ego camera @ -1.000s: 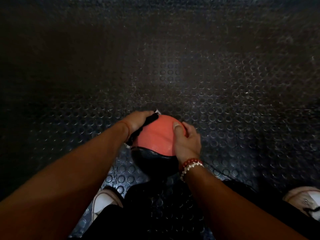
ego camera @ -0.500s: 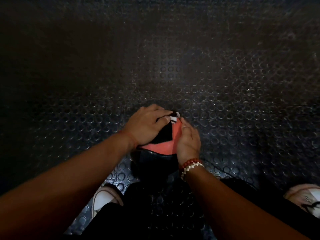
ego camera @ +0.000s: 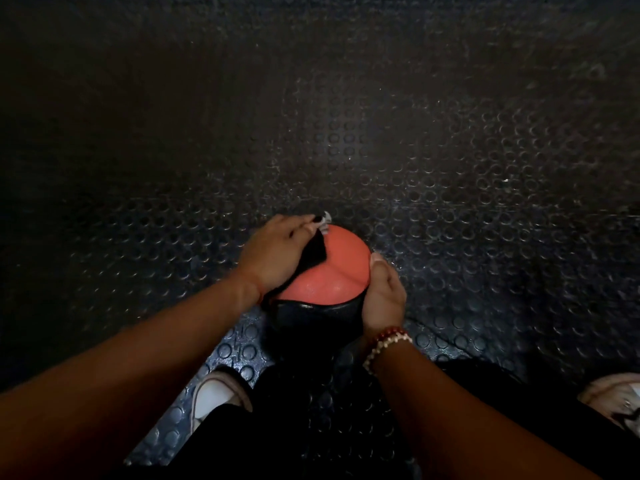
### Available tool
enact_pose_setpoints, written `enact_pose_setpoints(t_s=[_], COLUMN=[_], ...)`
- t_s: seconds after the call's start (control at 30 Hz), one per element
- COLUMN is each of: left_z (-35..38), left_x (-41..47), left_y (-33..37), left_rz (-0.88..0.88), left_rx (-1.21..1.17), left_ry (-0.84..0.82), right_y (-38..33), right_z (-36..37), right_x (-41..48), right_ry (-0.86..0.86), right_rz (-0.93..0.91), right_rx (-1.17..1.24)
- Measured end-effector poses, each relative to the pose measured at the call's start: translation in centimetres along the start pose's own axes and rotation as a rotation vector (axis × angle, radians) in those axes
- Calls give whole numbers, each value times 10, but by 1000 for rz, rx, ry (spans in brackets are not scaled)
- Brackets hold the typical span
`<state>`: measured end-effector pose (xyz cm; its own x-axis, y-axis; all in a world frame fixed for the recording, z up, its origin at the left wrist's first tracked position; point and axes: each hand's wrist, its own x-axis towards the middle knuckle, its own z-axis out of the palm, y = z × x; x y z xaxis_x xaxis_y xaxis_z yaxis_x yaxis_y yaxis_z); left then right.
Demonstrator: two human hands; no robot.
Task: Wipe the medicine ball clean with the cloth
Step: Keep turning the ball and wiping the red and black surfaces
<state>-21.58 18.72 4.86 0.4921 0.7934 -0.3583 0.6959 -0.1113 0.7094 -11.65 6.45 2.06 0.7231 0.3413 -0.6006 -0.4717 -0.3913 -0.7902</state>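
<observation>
Item: medicine ball (ego camera: 332, 275), on studded floor (ego camera: 450, 202) between my feet; left hand (ego camera: 273, 252), gripping the cloth (ego camera: 313, 252), has swept back from crown to 10 o'clock; right hand (ego camera: 382, 296) clasps the 3 o'clock flank; wiping mid-course, black lower half likely pending.

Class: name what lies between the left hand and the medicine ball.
The dark cloth, gripped by the left hand against the medicine ball; head view.

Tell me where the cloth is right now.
In the head view the black cloth lies on the upper left of the medicine ball, gripped under the left hand; the right hand holds the ball's right side.
</observation>
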Motion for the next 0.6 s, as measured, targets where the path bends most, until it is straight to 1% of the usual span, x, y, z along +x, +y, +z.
enact_pose_setpoints(t_s=[0.03,0.1,0.13,0.2,0.23,0.27,0.3,0.33,0.4,0.43,0.47,0.5,0.53,0.57,0.6], left_z=[2,8,10,9,8,7,5,2,-5,-9,-14,-16,-17,-15,-12], left_x=[-12,-26,-25,-15,-7,0,8,19,37,42,42,36,28,20,9], left_y=[2,5,4,8,11,18,23,26,28,21,12,3,-4,-12,-17], left_rz=[182,479,562,581,559,536,479,380,28,-121,-247,-340,-389,-362,-282], left_rx=[128,424,522,590,571,552,529,497,305,202,50,-130,-235,-235,-170], left_ry=[46,23,-26,-114,-128,-107,-94,-110,-187,-216,-221,-184,-126,-68,-13], right_y=[-2,0,2,4,4,4,3,3,2,1,1,0,0,-1,-2], right_z=[0,1,3,8,11,13,16,17,17,16,15,14,13,13,14], right_x=[2,4,5,6,7,9,9,9,6,4,4,5,7,8,11], right_ry=[2,22,33,68,86,102,107,107,101,92,82,69,55,41,25], right_rz=[-20,-43,-42,-19,-7,0,0,1,1,4,9,13,13,6,-2], right_rx=[-5,0,3,13,29,44,50,48,39,41,46,42,29,8,-17])
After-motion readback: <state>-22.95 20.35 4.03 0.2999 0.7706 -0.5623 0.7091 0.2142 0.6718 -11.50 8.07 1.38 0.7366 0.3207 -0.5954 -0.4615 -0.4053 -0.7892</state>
